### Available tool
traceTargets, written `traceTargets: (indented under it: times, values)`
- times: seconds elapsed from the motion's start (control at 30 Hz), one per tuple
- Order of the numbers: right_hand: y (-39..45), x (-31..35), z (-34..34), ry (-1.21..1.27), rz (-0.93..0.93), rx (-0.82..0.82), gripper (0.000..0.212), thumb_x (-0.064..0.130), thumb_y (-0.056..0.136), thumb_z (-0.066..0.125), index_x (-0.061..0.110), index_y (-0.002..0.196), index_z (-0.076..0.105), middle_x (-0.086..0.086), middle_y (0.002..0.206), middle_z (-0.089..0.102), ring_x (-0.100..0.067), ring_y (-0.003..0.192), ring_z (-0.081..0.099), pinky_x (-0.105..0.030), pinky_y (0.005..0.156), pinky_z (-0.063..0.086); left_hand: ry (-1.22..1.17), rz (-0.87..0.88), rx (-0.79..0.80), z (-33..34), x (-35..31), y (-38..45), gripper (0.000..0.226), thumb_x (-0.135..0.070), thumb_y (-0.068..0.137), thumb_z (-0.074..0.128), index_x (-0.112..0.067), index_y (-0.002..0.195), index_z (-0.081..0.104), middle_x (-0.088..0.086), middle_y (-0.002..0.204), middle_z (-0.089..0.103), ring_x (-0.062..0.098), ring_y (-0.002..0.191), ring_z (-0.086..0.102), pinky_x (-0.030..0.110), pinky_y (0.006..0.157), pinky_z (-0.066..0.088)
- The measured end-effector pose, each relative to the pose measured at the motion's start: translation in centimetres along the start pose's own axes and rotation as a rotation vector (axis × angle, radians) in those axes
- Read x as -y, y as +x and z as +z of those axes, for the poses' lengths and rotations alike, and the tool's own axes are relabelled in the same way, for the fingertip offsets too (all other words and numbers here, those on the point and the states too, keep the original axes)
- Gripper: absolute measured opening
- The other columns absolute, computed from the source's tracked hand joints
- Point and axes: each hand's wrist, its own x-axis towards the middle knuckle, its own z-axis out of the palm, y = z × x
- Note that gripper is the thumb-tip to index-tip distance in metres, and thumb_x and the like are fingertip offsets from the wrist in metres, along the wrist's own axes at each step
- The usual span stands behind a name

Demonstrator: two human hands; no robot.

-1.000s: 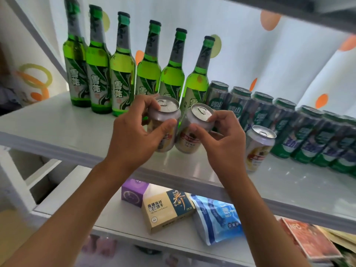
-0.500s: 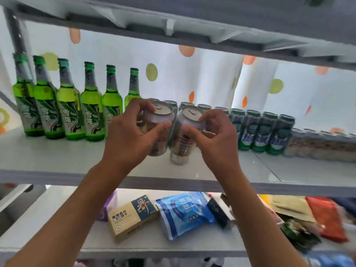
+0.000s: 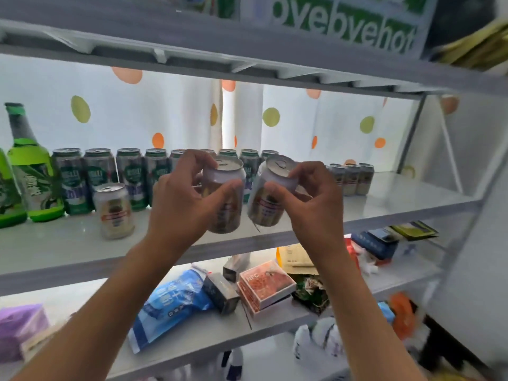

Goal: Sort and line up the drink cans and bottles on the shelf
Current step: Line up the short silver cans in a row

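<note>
Behind the shelf you see a white curtain (image 3: 115, 125) dotted orange and green. On the lower shelf (image 3: 209, 329) lie a blue pouch (image 3: 167, 301), a dark small box (image 3: 221, 292) touching it, and an orange NFC carton (image 3: 265, 284) just beside that. A purple packet (image 3: 19, 325) sits at the far left. Above you, a green-and-white box (image 3: 341, 20) reads "byebyehot".
</note>
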Motion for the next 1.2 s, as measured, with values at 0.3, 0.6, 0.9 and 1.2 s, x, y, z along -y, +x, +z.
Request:
traceTargets:
  times: [0.3,0.6,0.9,1.2]
  values:
    - [-1.9,-2.7,-13.0,-0.115,0.018,-0.115,0.028,0.034,0.074,0.083,0.037,0.086,0.058,0.005,0.095,0.068,-0.011,0.095,0.068,-0.039,0.082,0.061,-0.127,0.027,0.082,12.2,-5.8,-2.7,0.041,-0.062,0.072,0.070,-0.035,0.096,0.050,-0.034,0.094,0.062,-0.004,0.089,0.065,0.035,0.067,0.060]
    - [-2.6,-5.6,-21.9,-0.116,0.072,-0.258,0.031,0.040,0.071,0.083,0.037,0.090,0.059,0.006,0.103,0.068,-0.013,0.099,0.069,-0.025,0.075,0.059,-0.223,0.015,0.172,21.6,-9.2,-3.1,0.041,-0.058,0.072,0.070,-0.031,0.098,0.052,-0.025,0.097,0.065,0.004,0.092,0.068,0.039,0.069,0.060]
    - [0.4,-10.2,-26.6,-0.175,0.050,-0.335,0.033,0.022,0.075,0.085,0.034,0.091,0.059,0.018,0.099,0.068,0.000,0.097,0.068,-0.014,0.068,0.056,-0.402,-0.118,0.182,31.0,-7.8,-1.6,0.035,-0.056,0.071,0.077,-0.041,0.089,0.052,-0.018,0.095,0.069,0.006,0.089,0.069,0.019,0.069,0.057]
    - [8.6,-19.0,-28.1,-0.260,0.018,-0.262,0.036,0.020,0.077,0.084,0.040,0.091,0.057,0.022,0.098,0.066,0.001,0.099,0.066,-0.012,0.079,0.054,-0.302,-0.108,0.130,39.9,-4.3,3.9,0.041,-0.062,0.070,0.072,-0.038,0.095,0.050,-0.026,0.094,0.065,-0.008,0.087,0.064,0.032,0.069,0.060]
